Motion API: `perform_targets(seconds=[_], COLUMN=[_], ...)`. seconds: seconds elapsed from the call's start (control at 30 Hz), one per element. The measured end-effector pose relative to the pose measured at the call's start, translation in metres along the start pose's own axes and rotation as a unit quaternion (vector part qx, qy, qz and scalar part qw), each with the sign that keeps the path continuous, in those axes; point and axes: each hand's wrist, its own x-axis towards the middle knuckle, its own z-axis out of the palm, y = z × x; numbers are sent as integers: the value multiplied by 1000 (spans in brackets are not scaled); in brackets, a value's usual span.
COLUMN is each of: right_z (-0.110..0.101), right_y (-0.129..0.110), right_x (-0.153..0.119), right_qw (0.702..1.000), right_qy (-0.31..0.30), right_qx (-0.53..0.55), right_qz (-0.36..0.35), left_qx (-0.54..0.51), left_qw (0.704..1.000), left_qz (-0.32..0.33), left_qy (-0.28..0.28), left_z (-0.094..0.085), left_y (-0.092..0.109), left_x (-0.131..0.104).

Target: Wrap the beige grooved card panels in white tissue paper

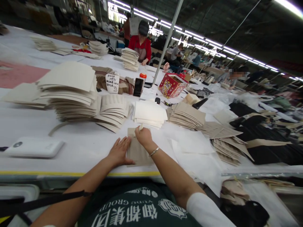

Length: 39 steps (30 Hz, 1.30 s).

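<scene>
A tan fabric piece (pixel 139 153) lies flat near the table's front edge. My left hand (pixel 120 152) rests on its left side, fingers spread, holding nothing. Over the piece's upper part, my right hand (pixel 144 136) is closed around a small pale object (pixel 140 127), too small to name. Just beyond my hands is a stack of white sheets (pixel 150 112). Stacks of beige pieces stand to its left (pixel 113 108) and tan ones to its right (pixel 186 115).
A tall beige stack (pixel 68 90) and a white device (pixel 35 147) are at the left. Farther back stand a phone (pixel 138 87), a red box (pixel 172 85) and a metal pole (pixel 167 42). A person in red works across the table. Dark fabric lies at the right.
</scene>
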Motion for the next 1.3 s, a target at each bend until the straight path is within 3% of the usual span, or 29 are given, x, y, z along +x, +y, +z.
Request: perform_targets(seconds=[0.07, 0.23, 0.3, 0.43, 0.5, 0.57, 0.63, 0.73, 0.9, 1.0, 1.17, 1.23, 1.3], right_z=[3, 6, 4, 4, 5, 6, 5, 4, 8, 10, 10, 9, 5], right_y=[-2, 7, 6, -7, -10, -7, 1, 10, -1, -12, -13, -4, 13], right_x=[-15, -73, -65, -23, -22, -38, -57, -60, -4, 6, -50, -78, -99], right_qw=[1000, 995, 995, 999, 999, 999, 994, 975, 982, 993, 995, 992, 981], right_qy=[-1, -70, -65, -5, -2, -26, -89, -159, -48, -25, -36, -72, -125], right_qx=[-28, -26, -24, -30, -27, -5, 49, 153, 179, 119, 12, 44, 141], right_qz=[-14, -72, -70, -20, -21, -41, -45, 10, 35, 9, -87, -92, -41], left_qx=[-7, -21, -24, -26, -30, -32, -30, -30, -35, -37, -29, -18, -4], left_qw=[1000, 1000, 999, 998, 998, 998, 998, 998, 999, 999, 999, 999, 999], left_qz=[-3, 20, 39, 46, 41, 38, 41, 50, 32, 13, 0, 6, 27], left_qy=[7, -9, -28, -40, -37, -37, -36, -28, -14, -7, -19, -29, -41], left_z=[1, -4, -9, -16, -17, -17, -15, -11, -9, -10, -13, -14, -15], left_y=[1, -6, -11, -14, -12, -11, -12, -14, -13, -9, -4, -6, -10], left_x=[-1, -1, 0, 0, 0, -1, -1, -1, -1, -1, -1, -1, -1])
